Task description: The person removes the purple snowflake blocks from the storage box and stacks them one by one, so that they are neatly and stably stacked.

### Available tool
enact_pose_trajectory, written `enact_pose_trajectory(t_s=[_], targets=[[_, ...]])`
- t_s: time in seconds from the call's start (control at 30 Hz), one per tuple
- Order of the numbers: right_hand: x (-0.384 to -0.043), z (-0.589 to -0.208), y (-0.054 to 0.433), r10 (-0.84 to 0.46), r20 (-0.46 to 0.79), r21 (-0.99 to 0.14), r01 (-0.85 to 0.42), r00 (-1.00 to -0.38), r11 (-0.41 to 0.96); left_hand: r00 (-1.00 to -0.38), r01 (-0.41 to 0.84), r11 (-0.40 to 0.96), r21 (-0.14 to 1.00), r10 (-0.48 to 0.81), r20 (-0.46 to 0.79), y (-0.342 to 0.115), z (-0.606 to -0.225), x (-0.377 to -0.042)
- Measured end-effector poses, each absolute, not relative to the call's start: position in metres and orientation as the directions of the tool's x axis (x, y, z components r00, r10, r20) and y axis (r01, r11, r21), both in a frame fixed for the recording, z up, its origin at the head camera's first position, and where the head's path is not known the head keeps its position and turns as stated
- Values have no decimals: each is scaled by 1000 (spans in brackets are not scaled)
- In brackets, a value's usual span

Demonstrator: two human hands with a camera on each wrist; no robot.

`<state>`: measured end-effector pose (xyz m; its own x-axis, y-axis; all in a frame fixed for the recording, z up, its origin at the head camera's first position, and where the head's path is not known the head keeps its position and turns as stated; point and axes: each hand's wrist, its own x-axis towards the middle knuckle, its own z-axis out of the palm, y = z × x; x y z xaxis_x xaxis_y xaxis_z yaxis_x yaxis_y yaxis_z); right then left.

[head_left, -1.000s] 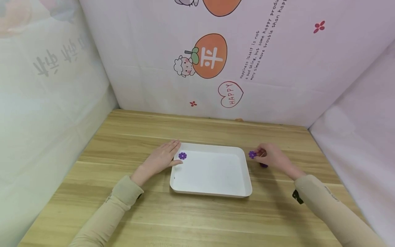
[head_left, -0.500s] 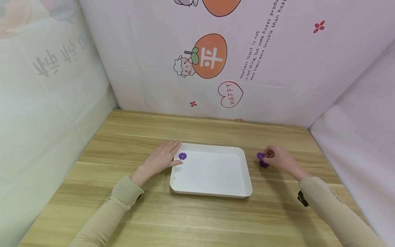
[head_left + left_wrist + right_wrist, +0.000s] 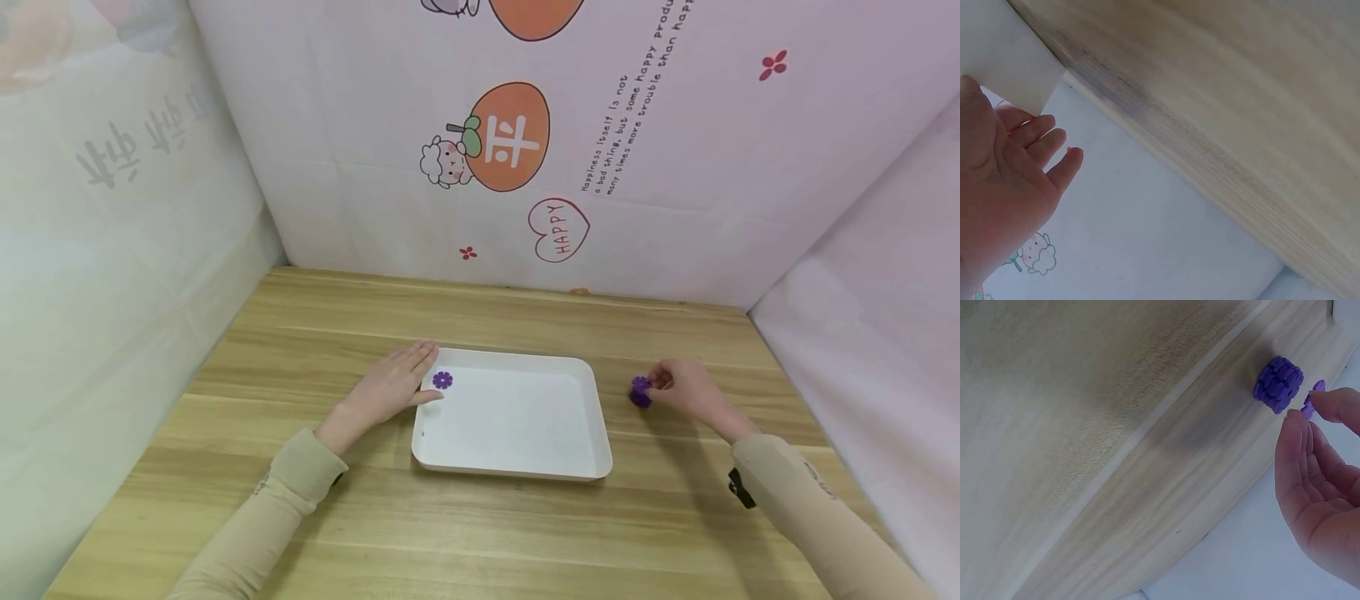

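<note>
A shallow white tray lies on the wooden table. Across its left rim rests my left hand, fingers extended at the far corner and thumb reaching over the inside. One purple snowflake disc lies in the tray near that hand. To the right of the tray, my right hand pinches another purple snowflake disc between thumb and fingers. It is held just above a short stack of purple discs on the table. From the head view the held disc partly covers the stack.
The wooden tabletop extends around the tray. A printed white cloth stands behind the table, with plain-looking white cloth sides at left and right.
My right hand has moved right, away from the tray, carrying the pinched disc to a place over the stack. The left hand and tray have stayed put.
</note>
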<state>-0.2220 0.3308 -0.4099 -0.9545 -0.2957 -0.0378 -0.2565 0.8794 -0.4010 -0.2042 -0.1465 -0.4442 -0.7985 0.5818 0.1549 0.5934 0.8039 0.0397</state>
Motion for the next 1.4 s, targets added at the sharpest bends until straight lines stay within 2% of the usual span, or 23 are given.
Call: enact_pose_trajectory(t_s=[1.4], targets=[[-221, -422, 337, -274, -86, -353, -228, -958, 907, -815, 578, 812, 84, 569, 106, -147, -447, -207]])
